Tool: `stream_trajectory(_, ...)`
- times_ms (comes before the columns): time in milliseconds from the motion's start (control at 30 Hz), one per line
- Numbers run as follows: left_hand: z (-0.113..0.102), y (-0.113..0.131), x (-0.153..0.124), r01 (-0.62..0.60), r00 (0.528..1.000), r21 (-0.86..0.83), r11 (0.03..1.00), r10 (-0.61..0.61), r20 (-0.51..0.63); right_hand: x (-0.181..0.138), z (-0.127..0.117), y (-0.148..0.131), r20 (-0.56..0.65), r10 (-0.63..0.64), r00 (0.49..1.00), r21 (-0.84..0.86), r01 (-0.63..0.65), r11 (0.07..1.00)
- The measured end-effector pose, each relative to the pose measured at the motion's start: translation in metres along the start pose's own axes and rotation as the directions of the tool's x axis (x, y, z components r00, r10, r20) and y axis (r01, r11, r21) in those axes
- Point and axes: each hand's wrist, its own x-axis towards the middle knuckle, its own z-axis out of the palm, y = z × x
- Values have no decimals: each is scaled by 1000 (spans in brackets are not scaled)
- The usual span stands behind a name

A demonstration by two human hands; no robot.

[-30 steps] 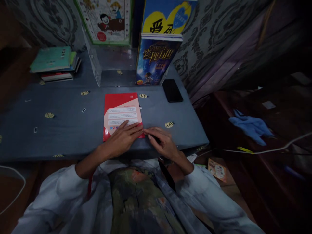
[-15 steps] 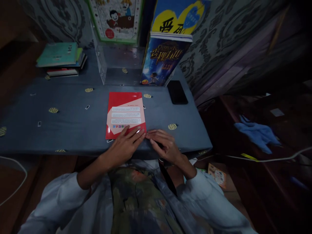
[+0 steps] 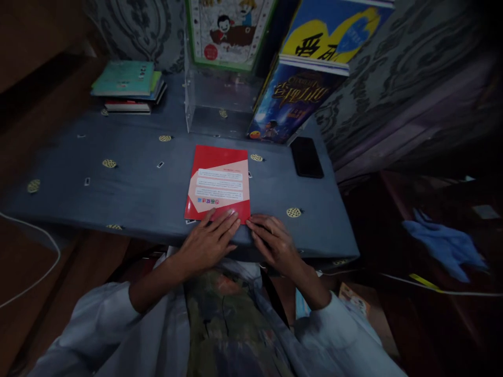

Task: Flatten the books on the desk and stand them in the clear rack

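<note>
A thin red book [image 3: 220, 180] with a pink panel and white text boxes lies flat on the cloth-covered table, its print upside down to me. My left hand [image 3: 210, 238] rests on the book's near edge, fingers stretched out and lying flat. At the near right corner my right hand [image 3: 275, 241] has its thumb and fingertips drawn together, touching the corner in a pinch. Its fingers hide what exactly lies between them.
Behind the book stands a clear acrylic rack [image 3: 220, 120] holding a green-edged picture book [image 3: 231, 36] and a dark blue book [image 3: 291, 99]. A black phone [image 3: 307, 157] lies at the right. Stacked books [image 3: 126, 81] sit back left. A blue cloth [image 3: 444, 243] lies beyond the table.
The view has shifted, so the table and its things appear farther right. Both hands stay at the book's near edge, with my left fingers slightly nearer the edge.
</note>
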Motion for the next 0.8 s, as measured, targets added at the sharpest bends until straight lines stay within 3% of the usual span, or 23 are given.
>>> stream_trajectory(567, -10, -7, -51, 195, 975, 46, 980, -189, -114, -1, -3, 1, 20, -4, 1000, 13, 3, 1000)
stream_trajectory(800, -16, -22, -68, 254, 956, -3, 967, -251, -154, 35, -13, 0, 137, -75, 988, -19, 78, 997)
